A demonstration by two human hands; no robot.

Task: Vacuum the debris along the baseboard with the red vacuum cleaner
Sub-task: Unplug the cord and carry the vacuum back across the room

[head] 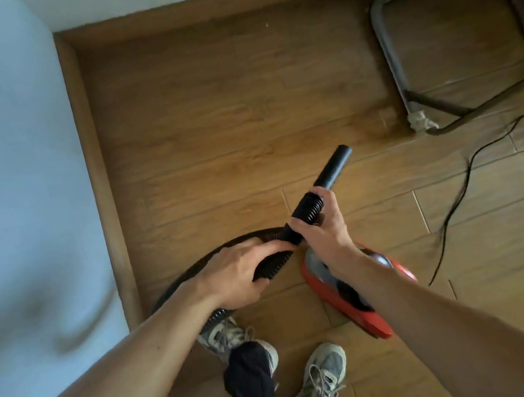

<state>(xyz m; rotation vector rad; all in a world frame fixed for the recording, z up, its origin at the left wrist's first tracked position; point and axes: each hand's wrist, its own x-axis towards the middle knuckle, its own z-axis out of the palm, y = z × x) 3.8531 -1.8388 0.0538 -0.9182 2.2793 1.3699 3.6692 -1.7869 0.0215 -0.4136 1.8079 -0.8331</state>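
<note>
- The right hand is wrapped round the ribbed black cuff where the black corrugated hose joins the smooth black rigid nozzle tube, with thumb and fingers closed firmly on it.
- The left hand grips the hose just behind, fingers curled over the corrugations. The two hands nearly touch.
- The red plastic canister vacuum cleaner sits on the brown wood-grain plank floor just beside the person's feet, partly hidden under the right forearm. From the hands the hose curves out to the left and back toward the left grey sneaker.
- The nozzle tube's long axis runs from the right hand away and to the right. Its open end faces bare floor near the grey metal tube frame, not any wall edge.
- The brown wooden baseboard runs along the pale blue-grey wall to the left of both hands, then turns the corner and follows the far wall ahead.
- A few small pale specks lie near the far run, well apart from the nozzle tip.
- The tip probably needs to swing left and forward and drop toward the floor edge. The left hand is nearer the side baseboard, but the right hand, at the cuff, steers the tube.
- A thin black power cord trails across the floor to the right and may drag if the canister is pulled.
</note>
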